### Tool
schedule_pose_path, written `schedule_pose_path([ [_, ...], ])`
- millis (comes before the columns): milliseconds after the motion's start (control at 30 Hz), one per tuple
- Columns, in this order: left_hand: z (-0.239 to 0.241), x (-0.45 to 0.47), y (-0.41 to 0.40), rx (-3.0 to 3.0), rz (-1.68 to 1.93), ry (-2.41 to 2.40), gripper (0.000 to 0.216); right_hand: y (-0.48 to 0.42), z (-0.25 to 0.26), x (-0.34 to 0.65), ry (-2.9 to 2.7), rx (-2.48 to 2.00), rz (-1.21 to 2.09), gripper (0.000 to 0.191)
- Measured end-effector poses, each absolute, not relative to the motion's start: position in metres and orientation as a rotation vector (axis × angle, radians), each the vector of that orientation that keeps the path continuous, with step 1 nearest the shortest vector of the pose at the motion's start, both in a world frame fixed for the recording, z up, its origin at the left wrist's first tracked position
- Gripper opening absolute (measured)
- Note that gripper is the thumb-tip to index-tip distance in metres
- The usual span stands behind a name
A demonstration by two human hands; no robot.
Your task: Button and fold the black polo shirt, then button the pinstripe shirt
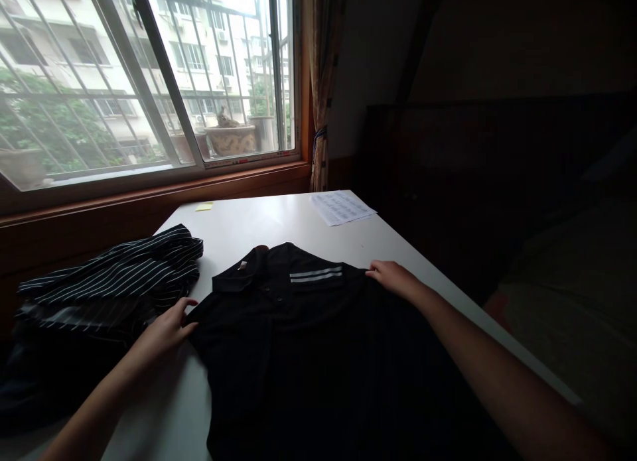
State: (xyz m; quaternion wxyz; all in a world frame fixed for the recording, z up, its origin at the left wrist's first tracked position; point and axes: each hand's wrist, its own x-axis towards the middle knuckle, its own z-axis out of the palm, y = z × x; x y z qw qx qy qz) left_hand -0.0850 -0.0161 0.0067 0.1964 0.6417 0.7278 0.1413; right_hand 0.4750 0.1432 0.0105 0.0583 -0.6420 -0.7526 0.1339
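Note:
A black polo shirt (308,341) with a collar and grey stripes on one shoulder lies flat on the white table (259,225). My left hand (166,328) pinches the shirt's left edge, near the shoulder. My right hand (393,277) grips the shirt's right shoulder edge, fingers closed on the cloth. Both arms reach forward from the near side.
A pile of black clothes with white stripes (109,282) lies at the table's left. A printed sheet of paper (342,207) and a yellow sticky note (204,207) lie at the far edge. A barred window (149,76) is behind; dark furniture stands to the right.

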Motion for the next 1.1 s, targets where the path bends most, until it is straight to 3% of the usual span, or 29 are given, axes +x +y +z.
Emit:
schedule_pose_path([
  [133, 0.015, -0.097, -0.043, 1.879, 0.095, 2.029, 0.041, 0.167, 0.005, 0.447, -2.33, -1.893, 0.377, 0.018],
  [267, 0.037, -0.084, -0.037, 1.935, -0.156, 2.26, 0.05, 0.168, 0.003, 0.436, -2.329, -1.858, 0.382, 0.02],
  [433, 0.044, -0.049, 0.009, 2.256, 0.077, 2.14, 0.047, 0.141, 0.01, 0.461, -2.263, -1.893, 0.465, 0.033],
  [667, -0.003, -0.016, 0.071, 2.511, 0.379, 1.955, 0.048, 0.071, 0.025, 0.527, -2.123, -1.955, 0.851, 0.047],
  [833, -0.019, -0.009, 0.074, 2.585, 0.447, 1.964, 0.043, 0.035, 0.017, 0.579, -2.106, -1.925, 1.087, 0.045],
  [1100, -0.004, -0.015, 0.05, 2.296, 0.196, 2.298, 0.067, 0.058, -0.022, 0.625, -1.877, -1.967, 0.732, 0.035],
])
